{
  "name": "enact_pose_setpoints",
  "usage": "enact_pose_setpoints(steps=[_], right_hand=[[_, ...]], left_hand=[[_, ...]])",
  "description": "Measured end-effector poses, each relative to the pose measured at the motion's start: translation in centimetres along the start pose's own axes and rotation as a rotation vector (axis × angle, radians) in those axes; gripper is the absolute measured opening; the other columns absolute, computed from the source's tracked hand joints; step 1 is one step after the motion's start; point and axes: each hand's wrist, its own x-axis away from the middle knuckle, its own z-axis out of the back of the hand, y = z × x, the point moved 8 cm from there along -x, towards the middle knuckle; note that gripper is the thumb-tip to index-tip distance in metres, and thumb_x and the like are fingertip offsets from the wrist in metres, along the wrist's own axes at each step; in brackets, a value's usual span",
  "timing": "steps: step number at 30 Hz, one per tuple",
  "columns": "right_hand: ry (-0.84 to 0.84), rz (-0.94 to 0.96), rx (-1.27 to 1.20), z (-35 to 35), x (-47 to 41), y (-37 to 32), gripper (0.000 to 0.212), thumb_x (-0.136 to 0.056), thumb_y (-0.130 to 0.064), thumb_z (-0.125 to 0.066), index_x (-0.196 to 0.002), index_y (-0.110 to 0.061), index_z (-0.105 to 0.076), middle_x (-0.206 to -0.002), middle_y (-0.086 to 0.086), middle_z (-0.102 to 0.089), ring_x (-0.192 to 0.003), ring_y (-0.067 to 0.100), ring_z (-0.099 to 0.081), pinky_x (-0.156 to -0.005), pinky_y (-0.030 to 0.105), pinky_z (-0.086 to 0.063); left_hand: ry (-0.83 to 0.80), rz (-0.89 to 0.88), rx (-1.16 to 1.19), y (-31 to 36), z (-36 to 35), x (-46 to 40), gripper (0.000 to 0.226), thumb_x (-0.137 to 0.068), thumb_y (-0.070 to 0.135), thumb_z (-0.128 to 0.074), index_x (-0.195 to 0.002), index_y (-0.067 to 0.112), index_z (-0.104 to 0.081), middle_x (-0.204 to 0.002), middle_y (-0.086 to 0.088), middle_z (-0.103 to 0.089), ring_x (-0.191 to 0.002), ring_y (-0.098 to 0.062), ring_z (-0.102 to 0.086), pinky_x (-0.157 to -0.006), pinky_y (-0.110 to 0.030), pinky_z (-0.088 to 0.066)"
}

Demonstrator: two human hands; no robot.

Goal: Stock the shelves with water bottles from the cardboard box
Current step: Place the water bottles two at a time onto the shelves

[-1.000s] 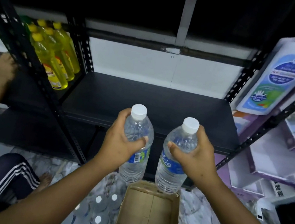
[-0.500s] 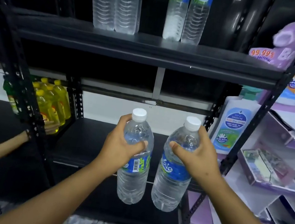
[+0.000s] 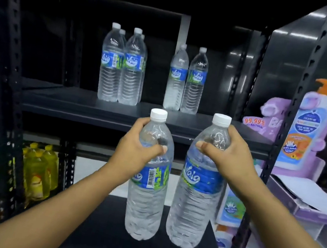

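While both bottles hang upright before the black metal shelf point(image 3: 87, 109), left hand point(image 3: 134, 149) fingers curl round the left clear plastic water bottle point(image 3: 145, 203) at its shoulder; right hand point(image 3: 228, 156) likewise grips the right clear plastic water bottle point(image 3: 192, 206). Six matching stocked bottles point(image 3: 122, 69) stand on the shelf.

2 rear bottles point(image 3: 143, 40) mostly hidden.
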Motion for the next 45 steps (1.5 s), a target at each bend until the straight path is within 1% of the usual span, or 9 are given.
enact_pose_setpoints(steps=[7,12,16,21,25,29,31,36,45], right_hand=[[0.014,0.089,-0.045,0.7,-5.9,-5.5,0.023,-0.078,-0.011,-0.076,-0.093,-0.020,-0.061,-0.079,-0.006,-0.072,-0.072,0.007,-0.067,-0.068,0.026,-0.054],[0.018,0.124,-0.067,0.5,-9.7,-8.2,0.021,-0.076,-0.014,-0.077,-0.090,-0.021,-0.063,-0.078,-0.003,-0.073,-0.075,0.012,-0.068,-0.077,0.036,-0.057],[0.020,0.150,-0.125,0.7,-12.8,-10.3,0.019,-0.075,-0.010,-0.075,-0.088,-0.017,-0.064,-0.079,0.000,-0.074,-0.078,0.019,-0.069,-0.083,0.041,-0.056],[0.049,0.188,-0.129,1.0,-16.6,-12.9,0.026,-0.064,-0.019,-0.076,-0.087,-0.013,-0.065,-0.078,0.002,-0.071,-0.071,0.016,-0.065,-0.075,0.035,-0.054],[0.031,0.208,-0.141,1.3,-19.6,-13.8,0.013,-0.075,-0.008,-0.073,-0.076,-0.016,-0.063,-0.067,-0.005,-0.069,-0.063,0.011,-0.063,-0.069,0.028,-0.054],[0.021,0.221,-0.161,1.1,-22.5,-13.0,0.014,-0.076,-0.005,-0.072,-0.076,-0.016,-0.062,-0.063,-0.006,-0.069,-0.062,0.009,-0.064,-0.067,0.029,-0.055],[0.035,0.216,-0.158,1.0,-24.1,-12.0,0.015,-0.071,-0.007,-0.075,-0.078,-0.015,-0.064,-0.068,-0.003,-0.071,-0.068,0.015,-0.067,-0.075,0.036,-0.059],[0.079,0.200,-0.078,1.1,-27.6,-9.4,0.042,-0.046,-0.033,-0.076,-0.082,-0.015,-0.066,-0.082,0.006,-0.075,-0.084,0.028,-0.072,-0.084,0.050,-0.058],[0.085,0.145,0.022,-0.1,-32.2,-3.5,0.048,-0.049,-0.042,-0.075,-0.090,-0.020,-0.065,-0.087,0.003,-0.073,-0.085,0.024,-0.070,-0.082,0.049,-0.058]], left_hand=[[-0.051,-0.131,0.023,5.6,1.1,-5.5,0.040,-0.074,0.014,-0.075,-0.103,0.036,-0.056,-0.097,0.002,-0.073,-0.090,-0.017,-0.070,-0.078,-0.032,-0.056],[-0.073,-0.177,0.028,8.0,1.8,-9.4,0.040,-0.077,0.019,-0.073,-0.110,0.035,-0.055,-0.102,0.004,-0.070,-0.094,-0.014,-0.068,-0.086,-0.037,-0.054],[-0.135,-0.210,0.062,9.9,1.7,-11.9,0.035,-0.084,0.011,-0.068,-0.097,0.038,-0.051,-0.098,0.007,-0.067,-0.078,0.000,-0.069,-0.066,-0.017,-0.054],[-0.122,-0.238,0.057,12.2,1.8,-15.5,0.030,-0.080,0.014,-0.069,-0.094,0.036,-0.054,-0.100,0.000,-0.069,-0.092,-0.021,-0.067,-0.092,-0.048,-0.054],[-0.098,-0.293,0.069,13.9,1.7,-18.7,0.031,-0.067,0.022,-0.069,-0.096,0.022,-0.060,-0.088,0.001,-0.069,-0.082,-0.019,-0.065,-0.083,-0.046,-0.055],[-0.098,-0.351,0.099,15.4,0.7,-21.6,0.029,-0.064,0.019,-0.065,-0.092,0.019,-0.060,-0.071,0.010,-0.066,-0.064,-0.008,-0.063,-0.065,-0.028,-0.053],[-0.093,-0.365,0.109,15.8,0.2,-23.2,0.028,-0.063,0.018,-0.065,-0.090,0.018,-0.059,-0.070,0.009,-0.065,-0.062,-0.007,-0.062,-0.062,-0.025,-0.051],[-0.081,-0.397,0.061,14.5,-1.1,-27.0,0.029,-0.067,0.020,-0.065,-0.095,0.018,-0.060,-0.074,0.009,-0.066,-0.064,-0.007,-0.063,-0.063,-0.026,-0.052],[-0.088,-0.323,0.023,9.0,-3.4,-32.5,0.032,-0.067,0.023,-0.068,-0.098,0.023,-0.060,-0.083,0.004,-0.070,-0.074,-0.013,-0.068,-0.071,-0.032,-0.054]])
